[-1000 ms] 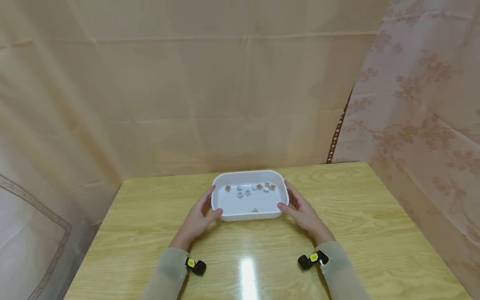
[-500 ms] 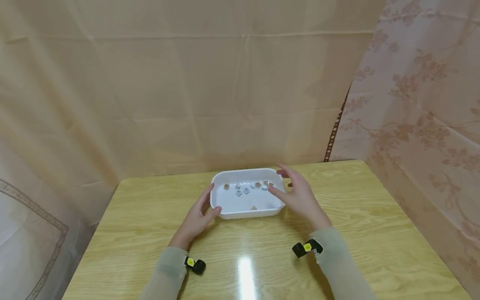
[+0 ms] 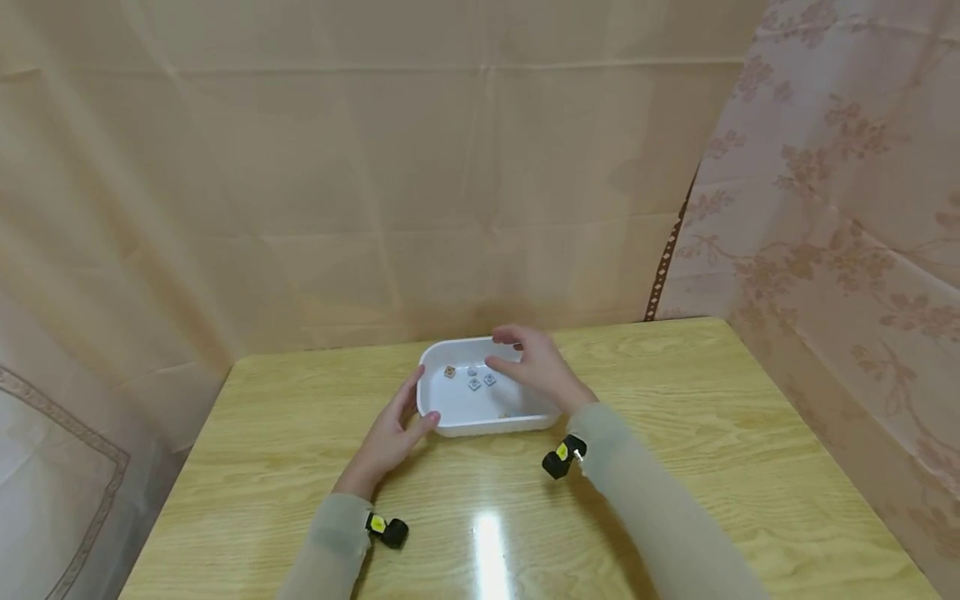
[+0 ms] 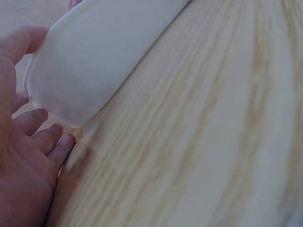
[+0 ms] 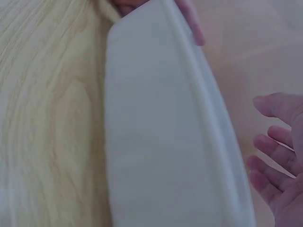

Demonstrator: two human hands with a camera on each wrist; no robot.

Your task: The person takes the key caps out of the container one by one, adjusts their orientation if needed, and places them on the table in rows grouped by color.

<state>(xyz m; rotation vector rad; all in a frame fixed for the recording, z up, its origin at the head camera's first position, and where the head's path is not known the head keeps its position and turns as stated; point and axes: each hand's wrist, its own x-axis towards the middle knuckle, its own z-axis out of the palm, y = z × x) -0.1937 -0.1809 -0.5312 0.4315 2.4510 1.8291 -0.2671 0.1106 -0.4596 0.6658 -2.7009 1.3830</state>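
A white rectangular tray with rounded corners sits on the table, several small square pieces inside. One orange-brown piece lies at the left, beside pale grey ones. My left hand grips the tray's left end, thumb at the near rim and fingers round the outer side. In the left wrist view, that hand is at the tray's end wall. Over the tray's right half hovers my right hand, fingers loosely bent, thumb apart. It hides the pieces beneath. The right wrist view shows its fingers above the rim, nothing between them.
The wood-patterned table spreads around the tray. A beige curtain hangs behind the back edge, and a pink floral cloth on the right. Black wrist cameras are on both sleeves.
My right hand has released the tray's right end and moved left over its inside. The left hand keeps its grip on the left end.
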